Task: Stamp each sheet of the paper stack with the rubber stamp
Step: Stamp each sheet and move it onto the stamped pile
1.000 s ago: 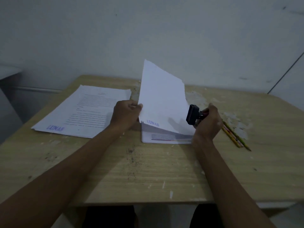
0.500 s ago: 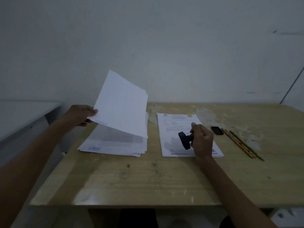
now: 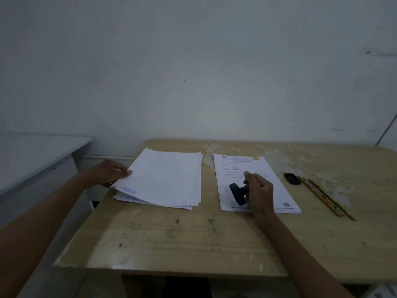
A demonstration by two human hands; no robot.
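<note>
Over paper stack, rubber stamp gripped in right hand fingers

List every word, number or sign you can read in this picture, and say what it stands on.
"LUNAS", showing mirrored in blue through the turned-over sheet that the left hand holds.
Printed text and emblems on the right paper stack: too small and blurred.
Rubber stamp: no lettering visible.

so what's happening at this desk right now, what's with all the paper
A person is stamping papers. The left hand holds the corner of a sheet laid face down on the done pile; a blue stamp mark shows through it. The right hand grips the rubber stamp just over the stack still to be stamped, whose top sheet shows no mark yet. An ink pad and pencils lie to the right.
</note>
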